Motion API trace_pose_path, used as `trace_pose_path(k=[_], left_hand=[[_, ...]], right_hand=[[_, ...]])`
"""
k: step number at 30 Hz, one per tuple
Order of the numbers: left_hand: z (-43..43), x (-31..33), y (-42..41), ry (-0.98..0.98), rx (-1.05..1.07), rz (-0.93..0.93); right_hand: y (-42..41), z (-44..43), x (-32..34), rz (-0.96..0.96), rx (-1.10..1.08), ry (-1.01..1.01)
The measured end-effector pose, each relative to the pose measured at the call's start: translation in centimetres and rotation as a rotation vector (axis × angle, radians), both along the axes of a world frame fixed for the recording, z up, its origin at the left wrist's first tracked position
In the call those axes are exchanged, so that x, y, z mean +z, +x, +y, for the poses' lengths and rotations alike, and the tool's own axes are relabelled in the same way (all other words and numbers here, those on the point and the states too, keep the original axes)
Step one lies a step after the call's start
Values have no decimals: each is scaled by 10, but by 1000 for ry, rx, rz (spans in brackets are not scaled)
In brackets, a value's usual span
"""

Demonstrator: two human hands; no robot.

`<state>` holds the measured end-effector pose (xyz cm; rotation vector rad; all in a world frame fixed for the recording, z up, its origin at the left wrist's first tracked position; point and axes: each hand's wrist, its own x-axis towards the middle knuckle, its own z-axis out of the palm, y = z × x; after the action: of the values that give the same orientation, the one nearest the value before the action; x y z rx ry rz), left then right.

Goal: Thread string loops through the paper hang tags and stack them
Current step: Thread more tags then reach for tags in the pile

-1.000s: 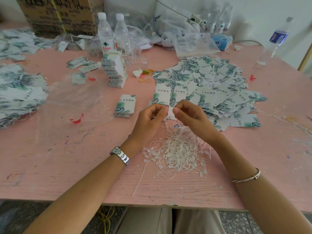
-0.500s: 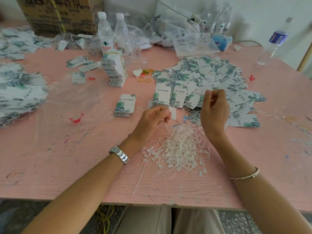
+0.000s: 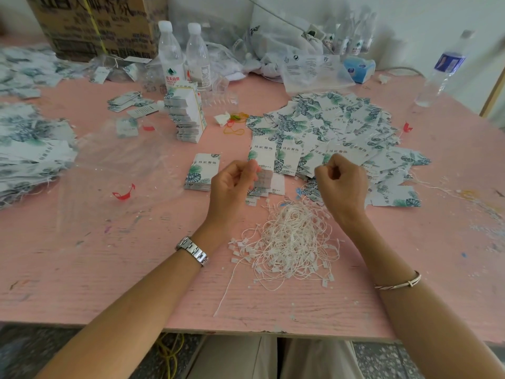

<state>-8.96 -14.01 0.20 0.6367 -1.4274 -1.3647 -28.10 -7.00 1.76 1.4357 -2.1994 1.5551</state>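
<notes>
Head view, single cam. Left hand (image 3: 235,187) raised above the pink desk (image 3: 109,269), grip pinched on a small white hang tag (image 3: 263,179) at the fingertips. Right hand (image 3: 341,181) near it, apart from the left, fingers curled into a loose fist; grip looks clenched on a thin string, too fine to confirm, so cannot tell. Tangled pile of white string loops (image 3: 289,242) on desk directly below and between both wrists. Loose spread of leaf-print tags (image 3: 328,127) just behind the hands, fanned out toward the right. Short stack of tags (image 3: 200,172) just left of the left hand, flat on desk. Taller banded stack (image 3: 187,113) further back, in front of two water bottles (image 3: 183,56). More tags heaped at the left edge (image 3: 30,149). Metal watch (image 3: 192,250) on left wrist, thin bangle (image 3: 399,281) on right wrist. Cardboard box (image 3: 95,26) at back left.
</notes>
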Motion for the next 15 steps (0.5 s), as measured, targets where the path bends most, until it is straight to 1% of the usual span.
trace_pose_path(k=[2, 5, 7, 10, 13, 15], left_hand=[[1, 0, 0, -26, -2, -20], [5, -1, -1, -86, -36, -79], [7, -3, -2, -134, -57, -149], [8, -6, -4, -206, -68, -242], [8, -8, -4, -227, -42, -247], [7, -8, -4, -238, -28, -250]], right_hand=[[8, 1, 1, 72, 36, 7], [17, 2, 3, 123, 125, -74], [24, 3, 5, 159, 268, -133], [33, 4, 5, 253, 454, -89], [38, 3, 2, 228, 534, -24], [39, 3, 2, 123, 564, -5]])
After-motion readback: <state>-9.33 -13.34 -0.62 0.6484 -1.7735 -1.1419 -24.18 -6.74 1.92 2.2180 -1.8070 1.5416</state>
